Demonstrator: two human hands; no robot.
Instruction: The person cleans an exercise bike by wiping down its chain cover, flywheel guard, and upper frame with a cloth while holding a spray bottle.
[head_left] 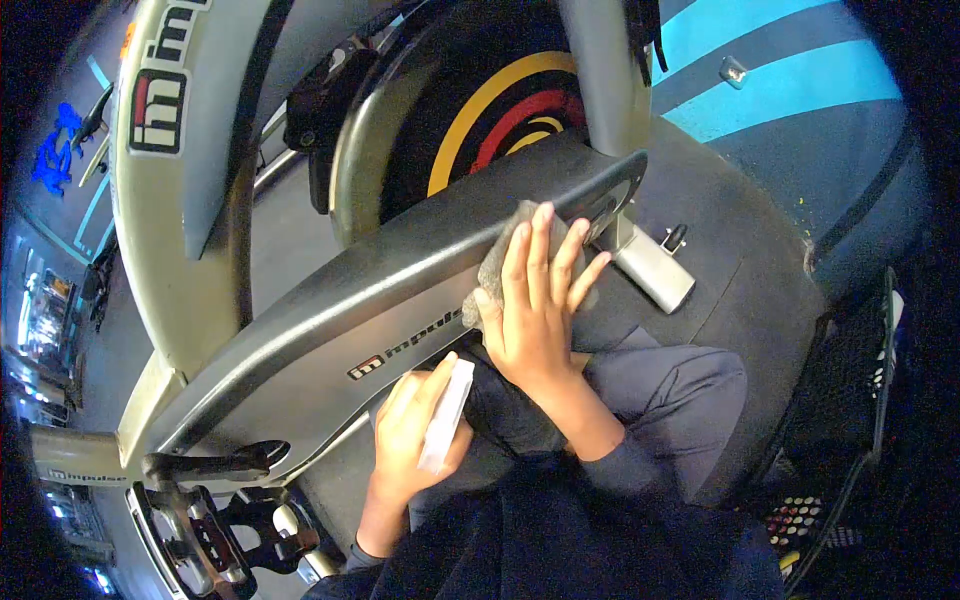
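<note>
One gray cloth (490, 275) lies against the dark cover (400, 300) of an exercise bike (160, 250), beneath my right grip (537, 318), fingers spread flat. Wiping looks under way; which stretches are done or left, I cannot tell. My left grip (408, 428) curls around a white object (446, 416), its contents, if any, unseen.

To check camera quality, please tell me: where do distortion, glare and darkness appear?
Head view: black corners, bowed edges, suggesting wide-angle distortion; head view: pale glare along the long grey plastic guard; head view: dark fabric top, too dark for detail.
</note>
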